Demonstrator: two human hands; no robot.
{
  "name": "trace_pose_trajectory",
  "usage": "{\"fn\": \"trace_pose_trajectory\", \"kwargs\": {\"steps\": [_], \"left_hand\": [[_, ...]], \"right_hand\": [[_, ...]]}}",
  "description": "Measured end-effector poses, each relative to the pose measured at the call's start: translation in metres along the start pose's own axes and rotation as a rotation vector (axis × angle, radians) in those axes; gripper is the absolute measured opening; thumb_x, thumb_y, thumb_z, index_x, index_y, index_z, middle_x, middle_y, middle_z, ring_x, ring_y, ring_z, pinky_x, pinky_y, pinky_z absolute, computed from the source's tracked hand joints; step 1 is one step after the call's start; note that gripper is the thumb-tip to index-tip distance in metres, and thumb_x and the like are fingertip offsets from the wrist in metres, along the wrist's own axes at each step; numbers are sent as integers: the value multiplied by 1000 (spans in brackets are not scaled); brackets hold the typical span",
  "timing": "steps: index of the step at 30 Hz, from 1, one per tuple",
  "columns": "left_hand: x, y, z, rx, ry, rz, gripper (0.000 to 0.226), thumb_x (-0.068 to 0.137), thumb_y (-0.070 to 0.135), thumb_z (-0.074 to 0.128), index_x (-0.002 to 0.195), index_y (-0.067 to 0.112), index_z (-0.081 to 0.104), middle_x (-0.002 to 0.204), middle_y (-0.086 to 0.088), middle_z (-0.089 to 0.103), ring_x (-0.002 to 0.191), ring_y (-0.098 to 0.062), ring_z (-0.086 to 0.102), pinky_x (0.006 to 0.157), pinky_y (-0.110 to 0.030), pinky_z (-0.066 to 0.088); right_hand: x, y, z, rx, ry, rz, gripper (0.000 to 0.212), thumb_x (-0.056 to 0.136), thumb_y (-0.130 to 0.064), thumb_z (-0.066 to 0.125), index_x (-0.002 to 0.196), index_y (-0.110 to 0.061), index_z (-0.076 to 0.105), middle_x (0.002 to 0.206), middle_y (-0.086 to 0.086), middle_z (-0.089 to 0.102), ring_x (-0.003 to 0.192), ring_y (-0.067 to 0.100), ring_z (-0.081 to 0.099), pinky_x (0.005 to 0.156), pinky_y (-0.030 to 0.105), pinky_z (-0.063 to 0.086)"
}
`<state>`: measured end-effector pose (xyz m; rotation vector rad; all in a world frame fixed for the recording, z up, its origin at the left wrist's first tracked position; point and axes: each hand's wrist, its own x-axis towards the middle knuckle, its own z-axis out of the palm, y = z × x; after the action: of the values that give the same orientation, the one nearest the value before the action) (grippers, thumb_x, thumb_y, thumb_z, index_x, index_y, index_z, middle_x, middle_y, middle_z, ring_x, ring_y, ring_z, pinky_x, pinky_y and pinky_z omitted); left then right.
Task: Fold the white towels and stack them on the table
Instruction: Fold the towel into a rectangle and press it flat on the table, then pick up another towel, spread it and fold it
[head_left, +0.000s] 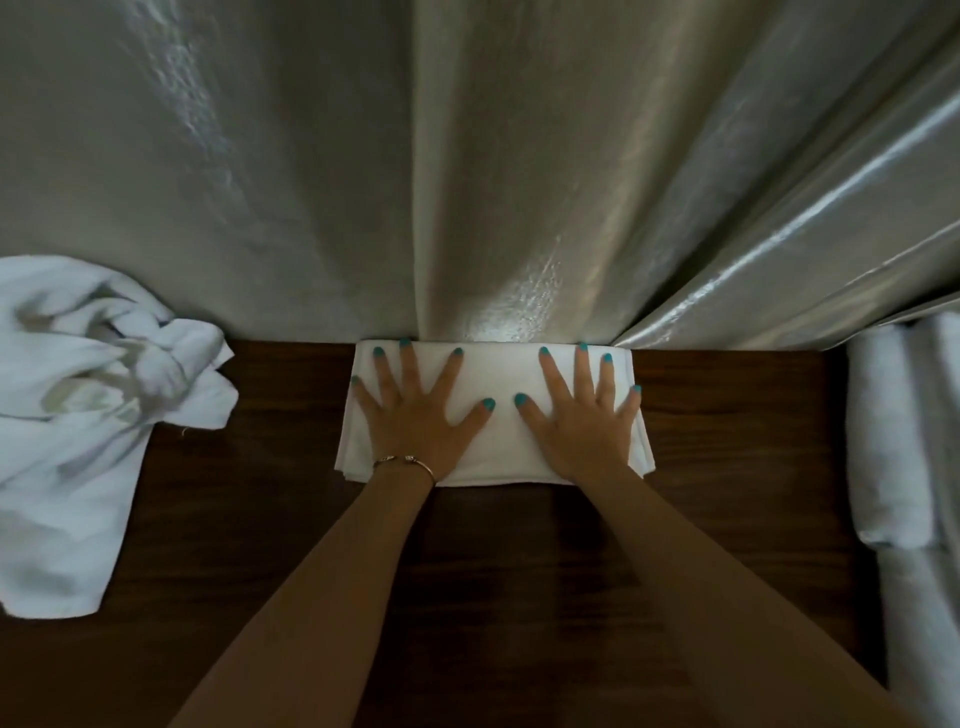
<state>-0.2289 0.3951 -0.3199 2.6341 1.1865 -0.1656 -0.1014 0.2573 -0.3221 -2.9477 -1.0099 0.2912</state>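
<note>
Pressing flat on a folded white towel (493, 415) at the far middle of the dark wooden surface (727, 441): left hand (421, 410) and right hand (582, 415), side by side, fingers (410, 364) straight and spread apart, palms down, gripping nothing. Thin bracelet (405, 462) on the left wrist. Towel's far edge touching a shiny grey curtain (467, 182) hanging behind the surface. Heaped at far left, a crumpled pile of white towels (88, 395), draping toward the near edge. At the right edge, a stack of folded towels (904, 441), partly cut off from view.
</note>
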Motion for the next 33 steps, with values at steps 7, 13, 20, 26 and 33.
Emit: {"fn": "trace_pose_trajectory", "kwargs": {"steps": [7, 13, 20, 26, 33], "left_hand": [[-22, 12, 9, 25, 23, 28, 78, 74, 85, 3, 143, 54, -16, 160, -9, -22, 146, -37, -19, 106, -74, -8], [-24, 8, 5, 29, -3, 31, 86, 68, 90, 4, 142, 53, -20, 157, -10, -29, 145, -35, -22, 106, -72, -10], [-16, 3, -15, -15, -267, 63, 76, 81, 81, 16, 143, 53, -18, 149, 3, -42, 142, -30, -33, 106, -66, -21], [-53, -76, -102, 6, 105, 158, 66, 86, 47, 21, 150, 29, 28, 161, -8, 15, 148, -30, 18, 119, -50, 7], [-83, -244, -202, 131, 498, -39, 64, 86, 28, 44, 148, 15, 32, 156, -16, 29, 144, -33, 26, 115, -48, 21]], "right_hand": [[-11, -2, 5, 12, 52, 36, 73, 84, -79, 9, 147, -48, -12, 163, 3, -6, 149, 33, -5, 112, 67, 3], [-10, 3, 1, 16, 39, -4, 75, 83, -79, 9, 148, -46, -11, 163, 3, -6, 149, 31, -5, 115, 63, 3], [-9, 1, -9, -79, -108, 43, 69, 88, -73, 4, 146, -44, -19, 163, 0, -11, 149, 28, -6, 116, 58, 4], [-36, -82, -61, 175, -178, 2, 61, 98, -36, 40, 152, -27, 14, 162, 3, 12, 149, 24, 9, 120, 46, 13], [-74, -290, -109, 631, -152, -434, 40, 92, -23, 56, 132, -26, 53, 126, -1, 61, 106, 14, 61, 85, 21, 45]]}}
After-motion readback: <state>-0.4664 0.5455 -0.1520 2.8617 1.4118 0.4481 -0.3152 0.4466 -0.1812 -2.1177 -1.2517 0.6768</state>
